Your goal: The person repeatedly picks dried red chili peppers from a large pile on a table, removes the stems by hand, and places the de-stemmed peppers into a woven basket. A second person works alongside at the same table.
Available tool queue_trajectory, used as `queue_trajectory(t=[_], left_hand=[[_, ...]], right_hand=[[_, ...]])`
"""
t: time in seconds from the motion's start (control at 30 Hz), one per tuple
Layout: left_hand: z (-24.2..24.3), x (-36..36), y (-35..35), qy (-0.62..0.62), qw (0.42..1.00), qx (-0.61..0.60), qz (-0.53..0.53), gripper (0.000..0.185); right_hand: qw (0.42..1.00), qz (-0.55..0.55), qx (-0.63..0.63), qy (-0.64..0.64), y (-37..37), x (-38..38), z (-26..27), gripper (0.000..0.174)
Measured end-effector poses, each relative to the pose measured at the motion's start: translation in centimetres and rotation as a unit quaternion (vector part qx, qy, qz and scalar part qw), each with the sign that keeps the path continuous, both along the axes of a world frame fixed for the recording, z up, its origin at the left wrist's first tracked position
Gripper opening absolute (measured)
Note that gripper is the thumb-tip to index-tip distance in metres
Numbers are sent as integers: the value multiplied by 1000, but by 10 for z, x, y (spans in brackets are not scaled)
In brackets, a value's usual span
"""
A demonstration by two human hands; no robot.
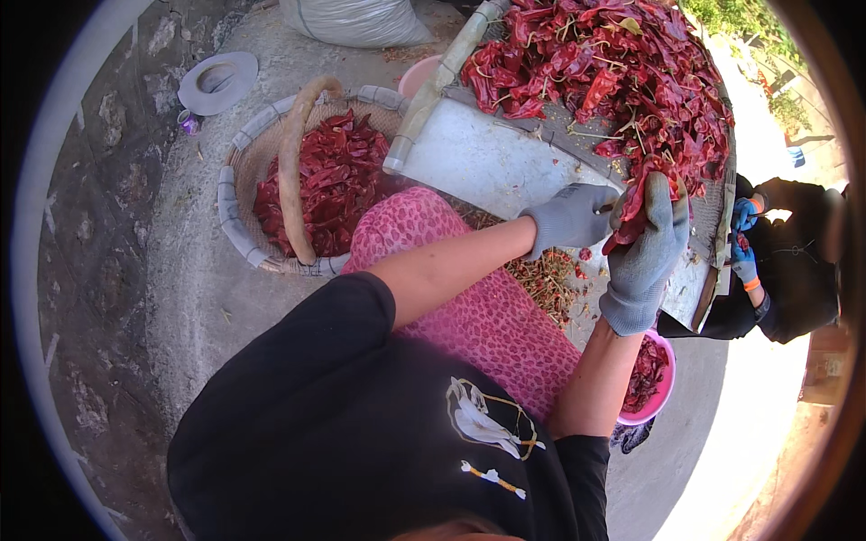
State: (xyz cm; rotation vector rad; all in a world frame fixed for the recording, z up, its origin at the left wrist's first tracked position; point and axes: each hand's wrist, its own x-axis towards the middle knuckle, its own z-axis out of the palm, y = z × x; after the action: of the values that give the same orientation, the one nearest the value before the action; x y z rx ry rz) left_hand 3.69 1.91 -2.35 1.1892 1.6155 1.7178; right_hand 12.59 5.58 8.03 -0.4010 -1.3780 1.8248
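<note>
Grey work gloves cover both of my hands. My right hand (pixel 646 250) grips dried red chili peppers (pixel 632 206) at the near edge of a large pepper heap (pixel 595 74). My left hand (pixel 575 213) is just left of them, its fingers curled around a small dark object (pixel 601 210) that is mostly hidden. The heap lies on a mesh-topped rack, above a pale sheet (pixel 487 145). Stems and pepper scraps (pixel 544 284) lie on the ground below my hands.
A wicker basket (pixel 242 226) with an arched wooden handle holds peppers at my left. Near my right forearm stands a pink basin (pixel 666 392) of peppers. Across the rack's right edge sits another person (pixel 791 264) in blue gloves. A white sack (pixel 358 20) stands at the back.
</note>
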Motion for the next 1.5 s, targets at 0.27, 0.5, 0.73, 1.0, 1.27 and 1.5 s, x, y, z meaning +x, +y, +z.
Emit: queue_trajectory(t=[0.27,0.5,0.73,1.0,1.27,1.5], left_hand=[[1,1,1,134,989,-66,-20,28],[17,-22,-19,135,957,-250,-50,20],[24,-9,-17,138,975,-164,-63,23],[20,-13,8,58,995,-59,-57,24],[14,-12,10,22,991,-108,-74,24],[18,-7,10,-102,983,-94,-119,29]], right_hand=[[899,163,381,-140,-151,-115,5,58],[873,180,423,-162,-112,-77,1,36],[870,-249,255,-340,111,38,-41,28],[724,-267,330,-544,155,53,-119,51],[684,-322,374,-538,154,38,-135,46],[722,-252,368,-529,161,57,-135,29]])
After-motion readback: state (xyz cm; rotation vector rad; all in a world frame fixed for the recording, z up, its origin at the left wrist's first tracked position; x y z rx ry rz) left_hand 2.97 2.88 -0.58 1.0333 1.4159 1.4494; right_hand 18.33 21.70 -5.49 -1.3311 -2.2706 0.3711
